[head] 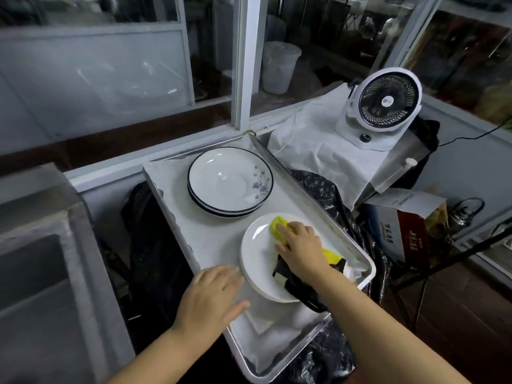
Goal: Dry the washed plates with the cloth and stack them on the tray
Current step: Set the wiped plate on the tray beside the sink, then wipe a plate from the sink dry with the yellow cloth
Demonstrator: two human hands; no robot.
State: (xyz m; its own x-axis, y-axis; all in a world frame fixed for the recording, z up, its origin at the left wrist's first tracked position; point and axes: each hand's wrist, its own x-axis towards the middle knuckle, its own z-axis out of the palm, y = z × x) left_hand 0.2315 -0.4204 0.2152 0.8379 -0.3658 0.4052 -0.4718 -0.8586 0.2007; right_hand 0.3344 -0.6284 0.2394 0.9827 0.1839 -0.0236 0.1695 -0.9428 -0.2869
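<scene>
The white plate lies at the near end of the tray, on top of at least one more white plate, with the yellow-and-black cloth spread across it. The right hand rests palm down on the cloth, fingers bent over its bunched yellow end and pressing it onto the plate; the forearm reaches in from the near right. The left hand lies flat beside the plate's near-left rim, fingers straight and together, fingertips at the plate's edge, holding nothing.

Beyond the plate, at the tray's far end, sits a stack of black-rimmed plates, the top one painted with a small flower sprig. The tray is metal, lined with white paper. Right of the tray, black plastic is bunched up, and farther right a white fan stands on a white sheet. Left of the tray is a steel sink. Behind the tray run glass window panels.
</scene>
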